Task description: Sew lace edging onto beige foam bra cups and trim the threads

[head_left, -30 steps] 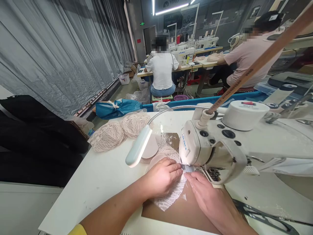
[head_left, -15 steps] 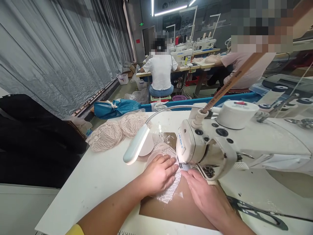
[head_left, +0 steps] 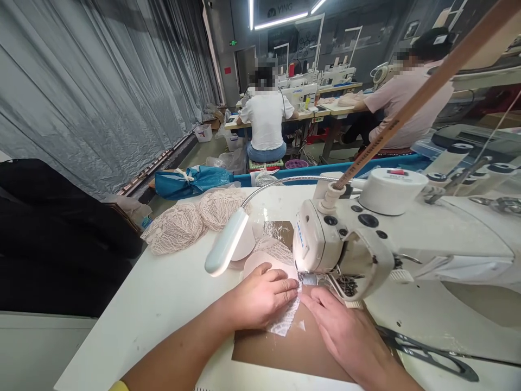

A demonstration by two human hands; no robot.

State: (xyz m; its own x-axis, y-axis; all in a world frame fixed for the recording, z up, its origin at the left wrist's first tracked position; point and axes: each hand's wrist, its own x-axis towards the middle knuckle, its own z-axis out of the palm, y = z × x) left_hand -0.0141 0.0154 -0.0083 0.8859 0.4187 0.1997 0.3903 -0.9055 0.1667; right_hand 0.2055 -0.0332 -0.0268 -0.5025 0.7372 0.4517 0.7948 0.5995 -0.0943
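Note:
My left hand (head_left: 266,296) lies palm down, its fingers fairly flat, on a piece of white lace fabric (head_left: 283,325) and a smooth pale bra cup (head_left: 260,263). My right hand (head_left: 336,320) is closed, with fingertips at the lace's right edge; the pinch itself is partly hidden. Just beyond both hands, the sewing machine head (head_left: 311,239) stands over the fabric. Its presser foot (head_left: 307,278) is close to my fingertips. Under the work lies a brown sheet (head_left: 280,350). More patterned lace (head_left: 274,248) spreads behind the cup.
Finished-looking lace cups (head_left: 175,227) sit at the table's left. A lit lamp (head_left: 227,241) on a bendy neck hangs over the work. Black scissors-like tool (head_left: 431,353) lies at right. Thread cones (head_left: 451,160) stand behind the machine. Two people sit at machines ahead.
My left hand has shifted slightly downward, and more of the smooth pale cup shows above it. The lace under it has turned or folded a little. My right hand stays near the presser foot.

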